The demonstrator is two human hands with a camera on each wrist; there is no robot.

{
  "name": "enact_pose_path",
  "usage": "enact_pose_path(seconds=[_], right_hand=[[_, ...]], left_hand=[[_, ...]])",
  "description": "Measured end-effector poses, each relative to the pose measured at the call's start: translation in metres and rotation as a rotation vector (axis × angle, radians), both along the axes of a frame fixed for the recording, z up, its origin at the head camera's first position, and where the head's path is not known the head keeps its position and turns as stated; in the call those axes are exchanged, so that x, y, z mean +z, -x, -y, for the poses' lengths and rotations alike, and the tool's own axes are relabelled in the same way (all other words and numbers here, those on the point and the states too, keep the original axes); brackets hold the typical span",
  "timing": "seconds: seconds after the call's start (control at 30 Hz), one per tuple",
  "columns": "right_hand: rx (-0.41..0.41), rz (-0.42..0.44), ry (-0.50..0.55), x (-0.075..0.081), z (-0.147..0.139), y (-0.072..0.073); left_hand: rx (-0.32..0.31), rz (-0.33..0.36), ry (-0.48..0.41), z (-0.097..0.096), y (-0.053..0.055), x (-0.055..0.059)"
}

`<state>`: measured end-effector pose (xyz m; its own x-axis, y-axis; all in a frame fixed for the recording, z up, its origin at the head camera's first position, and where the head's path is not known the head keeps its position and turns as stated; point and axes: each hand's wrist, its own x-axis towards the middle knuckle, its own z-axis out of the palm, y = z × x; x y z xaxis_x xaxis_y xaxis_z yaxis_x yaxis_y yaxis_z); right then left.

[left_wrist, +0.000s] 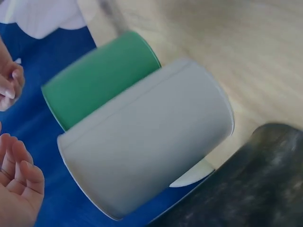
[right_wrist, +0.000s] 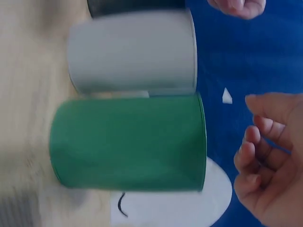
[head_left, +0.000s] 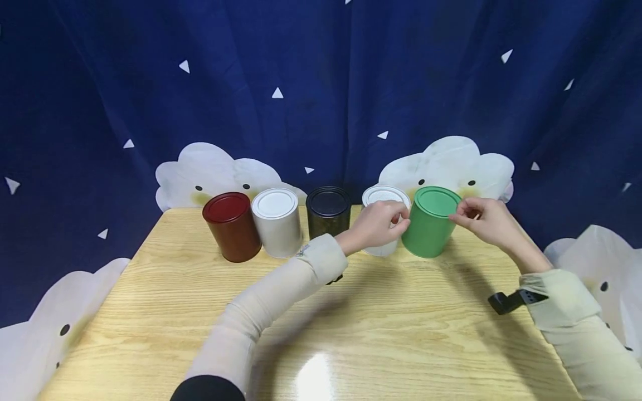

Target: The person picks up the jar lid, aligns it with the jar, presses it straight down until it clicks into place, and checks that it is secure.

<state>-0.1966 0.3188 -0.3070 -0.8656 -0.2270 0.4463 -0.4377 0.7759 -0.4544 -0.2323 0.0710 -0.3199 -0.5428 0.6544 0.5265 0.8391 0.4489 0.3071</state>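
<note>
My left hand (head_left: 377, 224) hovers in front of and above the right-hand white can (head_left: 378, 249), its fingers loosely bent and nothing in them. The left wrist view shows a gap between these fingers (left_wrist: 21, 165) and that can's top end. To the right of the green can (head_left: 426, 231), near its lid, is my right hand (head_left: 485, 220). Its fingers are also bent and hold nothing; in the right wrist view the hand (right_wrist: 272, 156) stays apart from the green can (right_wrist: 130, 144). Both cans stand upright with lids on, side by side.
Further left along the table's back edge stand a dark red can (head_left: 233, 228), another white can (head_left: 277, 225) and a black can (head_left: 328, 214), partly behind my left arm. A dark blue curtain (head_left: 311, 67) with cloud shapes hangs behind the wood-grain table (head_left: 391, 334).
</note>
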Motion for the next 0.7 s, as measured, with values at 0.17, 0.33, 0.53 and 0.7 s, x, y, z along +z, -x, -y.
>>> enact_pose_path(seconds=[0.17,0.33,0.53,0.7], right_hand=[[0.013,-0.065,-0.058,-0.006,0.015,-0.016],[0.079,-0.122,-0.057,-0.011,0.038,-0.031],[0.162,-0.136,-0.042,-0.023,0.064,-0.052],[0.158,-0.148,-0.012,-0.028,0.068,-0.064]], left_hand=[[-0.038,-0.003,-0.107,0.02,-0.016,-0.007],[-0.033,-0.038,-0.139,0.05,-0.035,-0.013],[-0.041,-0.037,-0.203,0.084,-0.058,-0.023],[-0.024,-0.084,-0.23,0.104,-0.071,-0.028]])
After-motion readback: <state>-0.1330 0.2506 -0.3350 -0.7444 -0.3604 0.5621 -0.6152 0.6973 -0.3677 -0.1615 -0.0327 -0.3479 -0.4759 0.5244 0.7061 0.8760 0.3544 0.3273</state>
